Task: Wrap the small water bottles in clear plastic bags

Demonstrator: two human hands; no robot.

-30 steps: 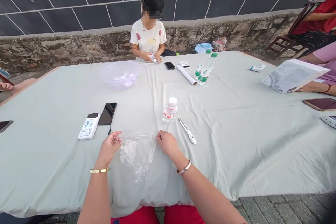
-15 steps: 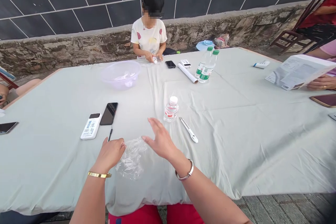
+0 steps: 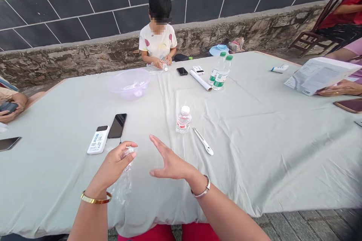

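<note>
My left hand (image 3: 114, 165) curls around part of a crumpled clear plastic film (image 3: 124, 186), the rest of which trails down over the cloth. Its thumb and fingertips are apart, with film bunched between them. To the right of it my right hand (image 3: 169, 162) hovers over the table, fingers stretched and thumb spread, holding nothing. A small clear water bottle (image 3: 183, 122) with a white cap stands upright beyond my right hand. Beside that bottle lies a white utility knife (image 3: 203, 141). A black phone (image 3: 117, 125) and a white power bank (image 3: 98, 141) rest just past my left hand.
Across the cloth-covered table (image 3: 240, 150), a person (image 3: 158, 41) handles another small bottle. A translucent purple basin (image 3: 130, 84), a white roll (image 3: 200, 80) and two green-capped bottles (image 3: 221, 73) stand or lie farther back. At right, another person's hand holds a white box (image 3: 318, 75).
My left hand has turned and gathered the plastic film, drawing it leftward from the spot between my hands. My right hand has lowered slightly with its thumb spread wider.
</note>
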